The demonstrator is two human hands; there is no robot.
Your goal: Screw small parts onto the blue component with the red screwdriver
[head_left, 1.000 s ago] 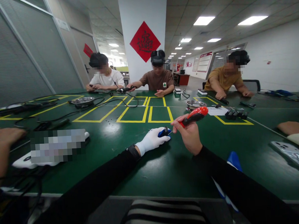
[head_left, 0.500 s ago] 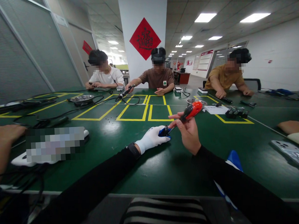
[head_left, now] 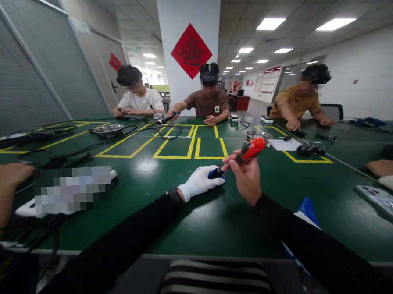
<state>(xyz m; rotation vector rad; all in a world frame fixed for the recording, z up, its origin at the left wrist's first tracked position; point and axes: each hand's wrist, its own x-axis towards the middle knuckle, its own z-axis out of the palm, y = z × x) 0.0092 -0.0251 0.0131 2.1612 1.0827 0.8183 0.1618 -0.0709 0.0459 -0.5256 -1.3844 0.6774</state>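
Note:
My left hand (head_left: 198,184), in a white glove with blue-coated fingers, is closed around a small dark part (head_left: 218,168) whose top end shows above the fingers. What kind of part it is, I cannot make out. My bare right hand (head_left: 247,181) grips a red-and-black screwdriver (head_left: 253,148) by its handle. The shaft slants down to the left, and its tip meets or nearly meets the dark part; fingers partly hide this spot. To the right of my right forearm lies a loose blue-and-white glove (head_left: 308,212).
Yellow tape outlines (head_left: 212,157) mark the green table (head_left: 174,227). A white power strip (head_left: 25,209) and a neighbour's arm (head_left: 7,183) are at left. Metal bowls (head_left: 108,130), black parts (head_left: 311,149), a paper sheet (head_left: 284,144) and a phone (head_left: 385,203) lie around. Several people sit opposite.
My right hand and the screwdriver have shifted slightly left and down, the handle now lower and nearer the dark part. My left hand has stayed almost still.

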